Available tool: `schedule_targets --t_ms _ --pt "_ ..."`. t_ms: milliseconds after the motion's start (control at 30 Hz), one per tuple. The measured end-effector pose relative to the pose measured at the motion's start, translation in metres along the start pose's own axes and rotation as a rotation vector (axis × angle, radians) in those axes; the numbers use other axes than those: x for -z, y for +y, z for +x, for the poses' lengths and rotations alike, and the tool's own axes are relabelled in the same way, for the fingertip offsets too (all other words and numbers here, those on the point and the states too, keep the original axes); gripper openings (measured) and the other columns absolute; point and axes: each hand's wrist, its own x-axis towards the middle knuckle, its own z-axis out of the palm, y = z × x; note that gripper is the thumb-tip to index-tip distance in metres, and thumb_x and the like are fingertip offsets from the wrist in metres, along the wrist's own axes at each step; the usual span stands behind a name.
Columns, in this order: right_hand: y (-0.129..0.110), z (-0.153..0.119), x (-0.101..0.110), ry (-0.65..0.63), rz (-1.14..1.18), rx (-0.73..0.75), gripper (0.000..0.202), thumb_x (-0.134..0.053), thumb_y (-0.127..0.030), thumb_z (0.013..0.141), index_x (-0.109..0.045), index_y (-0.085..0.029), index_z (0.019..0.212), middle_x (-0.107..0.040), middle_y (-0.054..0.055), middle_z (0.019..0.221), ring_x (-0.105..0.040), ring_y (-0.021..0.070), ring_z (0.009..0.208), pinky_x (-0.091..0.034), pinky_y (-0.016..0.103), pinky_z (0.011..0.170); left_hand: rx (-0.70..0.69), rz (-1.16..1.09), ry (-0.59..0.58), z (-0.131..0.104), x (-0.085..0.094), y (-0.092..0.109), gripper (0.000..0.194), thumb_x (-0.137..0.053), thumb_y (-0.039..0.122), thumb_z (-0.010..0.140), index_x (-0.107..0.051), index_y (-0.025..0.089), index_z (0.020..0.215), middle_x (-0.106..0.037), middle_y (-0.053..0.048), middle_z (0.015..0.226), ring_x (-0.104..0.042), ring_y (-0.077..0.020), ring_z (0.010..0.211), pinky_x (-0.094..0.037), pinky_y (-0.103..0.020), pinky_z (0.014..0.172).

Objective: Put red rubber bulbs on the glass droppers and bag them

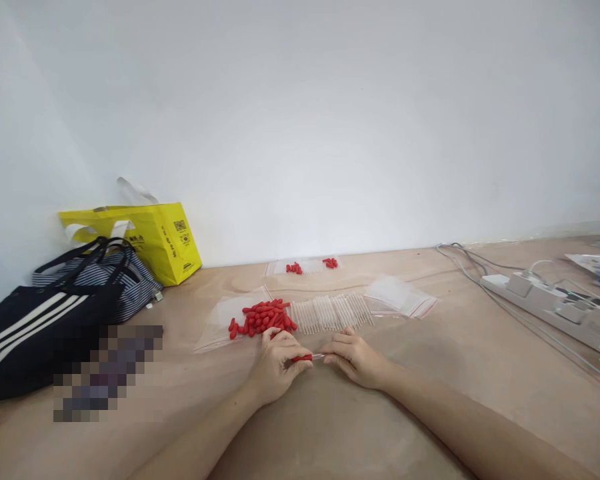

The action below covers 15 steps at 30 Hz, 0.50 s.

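My left hand [279, 367] pinches a small red drop-shaped piece [303, 358] between thumb and fingertips. Opposite it, my right hand [359, 360] grips a thin pale rod [319, 357], whose end meets the red piece; how deep it sits inside I cannot tell. Just beyond my left hand lies a heap of similar red pieces [265, 316], partly on a clear zip bag [220, 323]. Side by side in a row, several pale thin rods [333, 313] lie beyond my right hand.
Flat zip bags [403, 297] lie right of the rods. Near the wall, another clear bag [310, 265] bears small red groups. A yellow bag [165, 243] and a black striped bag [55, 327] stand left. Rightward are a power strip [545, 307] and grey cables [520, 310].
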Motion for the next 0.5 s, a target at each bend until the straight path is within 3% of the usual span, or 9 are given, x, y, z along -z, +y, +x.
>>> schedule_targets --t_ms 100,233,367,433,500 --pt "0.002 -0.001 0.002 -0.007 0.004 0.006 0.021 -0.036 -0.025 0.088 -0.055 -0.019 0.095 -0.062 0.003 0.083 -0.054 0.012 0.077 -0.034 0.027 0.074 0.007 -0.006 -0.038 -0.001 0.0 -0.005 0.014 -0.054 0.037 0.078 -0.062 0.026 0.079 -0.063 0.004 0.069 -0.054 -0.014 0.071 -0.024 -0.039 0.084" --pt "0.001 -0.002 0.004 0.042 0.027 -0.02 0.021 -0.036 -0.025 0.088 -0.054 -0.018 0.096 -0.061 0.004 0.084 -0.054 0.0121 0.077 -0.036 0.025 0.072 0.016 0.018 0.009 -0.002 0.001 -0.007 0.031 -0.058 0.047 0.072 -0.058 0.026 0.095 -0.063 0.0 0.079 -0.053 -0.0175 0.079 -0.028 -0.038 0.082" --pt "-0.001 -0.001 0.004 0.081 0.021 -0.025 0.02 -0.037 -0.02 0.086 -0.054 -0.018 0.096 -0.061 0.004 0.081 -0.053 0.0123 0.073 -0.036 0.025 0.068 0.051 0.086 0.089 -0.002 0.003 -0.008 0.022 -0.052 0.04 0.078 -0.057 0.027 0.095 -0.061 -0.002 0.091 -0.051 -0.0195 0.089 -0.029 -0.038 0.082" --pt "0.005 0.0 0.007 0.157 -0.031 -0.082 0.021 -0.037 -0.018 0.084 -0.055 -0.018 0.095 -0.061 0.004 0.079 -0.054 0.0127 0.071 -0.035 0.026 0.069 0.107 0.125 0.163 -0.002 0.003 -0.009 0.038 -0.057 0.04 0.073 -0.05 0.026 0.108 -0.057 -0.004 0.103 -0.048 -0.0229 0.098 -0.028 -0.041 0.085" --pt "0.018 0.0 0.014 0.286 -0.138 -0.24 0.021 -0.037 -0.018 0.083 -0.056 -0.018 0.093 -0.062 0.005 0.08 -0.055 0.0143 0.074 -0.033 0.028 0.072 0.164 0.157 0.22 -0.001 0.003 -0.012 0.055 -0.062 0.039 0.068 -0.041 0.025 0.118 -0.052 -0.006 0.112 -0.044 -0.0256 0.103 -0.028 -0.043 0.087"
